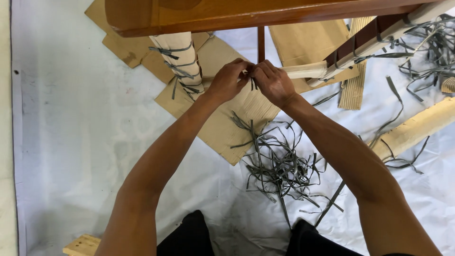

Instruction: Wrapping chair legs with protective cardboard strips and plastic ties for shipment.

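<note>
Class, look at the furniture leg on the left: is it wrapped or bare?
Wrapped. The furniture leg is covered in tan corrugated cardboard, bound by several grey straps knotted around it.

White sheet (71,118): spread beneath everything, widest left of the hands
Flat cardboard pieces (213,128): overlapping, under and beyond the hands
Tangle of loose grey strips (279,166): just nearer than the hands
Corrugated cardboard strip (353,90): right of the hands
Paper-wrapped roll (417,125): far right, on the sheet
Pale wood block (83,245): near left, well apart
</note>
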